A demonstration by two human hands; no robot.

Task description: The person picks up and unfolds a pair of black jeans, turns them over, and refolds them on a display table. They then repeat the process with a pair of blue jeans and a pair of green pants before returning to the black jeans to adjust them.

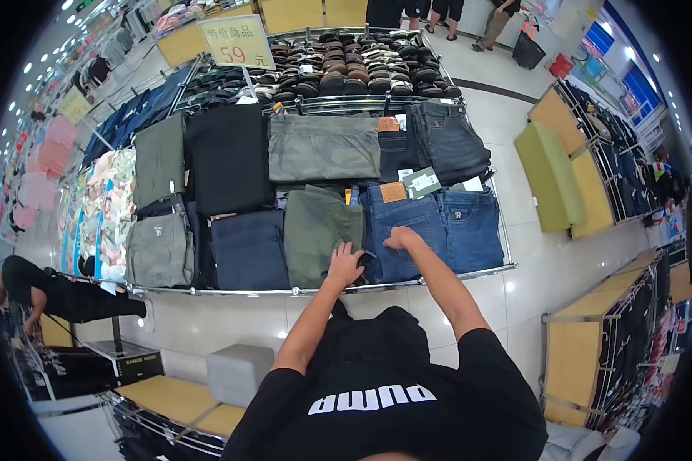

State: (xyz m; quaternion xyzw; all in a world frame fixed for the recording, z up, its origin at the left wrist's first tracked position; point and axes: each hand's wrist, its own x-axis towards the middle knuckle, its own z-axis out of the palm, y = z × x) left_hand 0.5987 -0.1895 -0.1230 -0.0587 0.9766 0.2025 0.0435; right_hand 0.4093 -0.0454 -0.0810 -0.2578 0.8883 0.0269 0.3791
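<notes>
My left hand [344,266] lies with fingers spread on the lower right edge of the folded green trousers [323,227], close to the gap beside the jeans. To its right, my right hand [397,237] is closed, its bent fingers pressed together at the folded blue jeans [405,253]; the fingertips are partly hidden. These jeans carry a brown waist label [394,191] and a grey-green hang tag [422,183]. Folded dark navy trousers [248,247] lie left of the green pair. Another pair of blue jeans [473,230] sits at the right end of the row.
Camouflage-patterned trousers [323,154] and other folded pants form the row behind. Farther back are rows of shoes [354,69] and a price sign [237,44]. A metal rail [296,291] edges the display. A green bench [548,177] stands right; a person [61,292] bends at left.
</notes>
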